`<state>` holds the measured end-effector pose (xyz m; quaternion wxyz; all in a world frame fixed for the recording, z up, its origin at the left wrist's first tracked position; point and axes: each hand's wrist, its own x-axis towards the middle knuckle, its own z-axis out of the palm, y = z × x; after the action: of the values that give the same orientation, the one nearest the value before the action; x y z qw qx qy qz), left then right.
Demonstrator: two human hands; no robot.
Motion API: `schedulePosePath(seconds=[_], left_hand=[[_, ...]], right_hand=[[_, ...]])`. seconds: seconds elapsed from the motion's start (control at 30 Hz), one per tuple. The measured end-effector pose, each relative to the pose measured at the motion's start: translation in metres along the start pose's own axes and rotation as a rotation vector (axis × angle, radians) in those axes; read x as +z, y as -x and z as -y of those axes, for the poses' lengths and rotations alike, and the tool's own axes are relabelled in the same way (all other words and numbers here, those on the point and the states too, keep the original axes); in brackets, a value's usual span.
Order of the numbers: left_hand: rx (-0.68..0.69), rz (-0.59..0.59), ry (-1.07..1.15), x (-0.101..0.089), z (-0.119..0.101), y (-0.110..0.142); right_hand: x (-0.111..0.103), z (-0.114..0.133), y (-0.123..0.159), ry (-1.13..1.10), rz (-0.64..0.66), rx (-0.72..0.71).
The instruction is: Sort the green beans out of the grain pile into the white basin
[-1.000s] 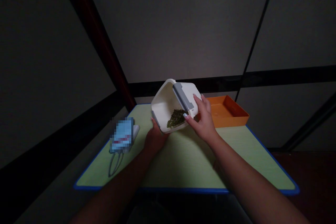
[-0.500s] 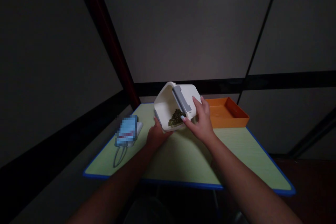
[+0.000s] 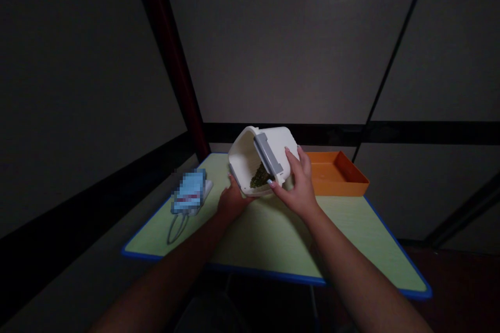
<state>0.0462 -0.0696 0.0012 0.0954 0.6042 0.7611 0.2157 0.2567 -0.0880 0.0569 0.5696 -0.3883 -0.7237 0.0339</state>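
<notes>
Two hands are engaged on one item: the left hand (image 3: 230,202) is closed about the lower left of the white box (image 3: 279,141), the right hand (image 3: 300,183) about its right side, thumb at the rim. Box found tilted, mouth facing left and toward the person, over the table's (image 3: 258,234) middle; contact with the top cannot be told. Change against half a second ago: the green grains (image 3: 258,177) inside show slightly less past the grey clip (image 3: 269,153), grip as it was; judged a small turn of the box, contents retained. Surface, left to right: a blurred blue item (image 3: 188,191) with a looped cord (image 3: 169,231), then an orange tray (image 3: 339,188) beyond the right hand. Room, same order: dark red post (image 3: 166,36), grey wall (image 3: 281,52) with a black band (image 3: 312,134), reddish floor (image 3: 461,276). Lighting dim.
</notes>
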Motion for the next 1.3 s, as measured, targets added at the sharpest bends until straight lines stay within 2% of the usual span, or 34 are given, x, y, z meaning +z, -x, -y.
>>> schedulePosePath(seconds=[0.43,1.3], left_hand=[[-0.006,0.02,-0.004,-0.004,-0.006,0.004],[0.002,0.081,0.059,-0.008,-0.007,0.004]], right_hand=[[-0.003,0.007,0.001,0.023,0.007,-0.057],[-0.006,0.015,0.0,0.021,0.035,-0.058]])
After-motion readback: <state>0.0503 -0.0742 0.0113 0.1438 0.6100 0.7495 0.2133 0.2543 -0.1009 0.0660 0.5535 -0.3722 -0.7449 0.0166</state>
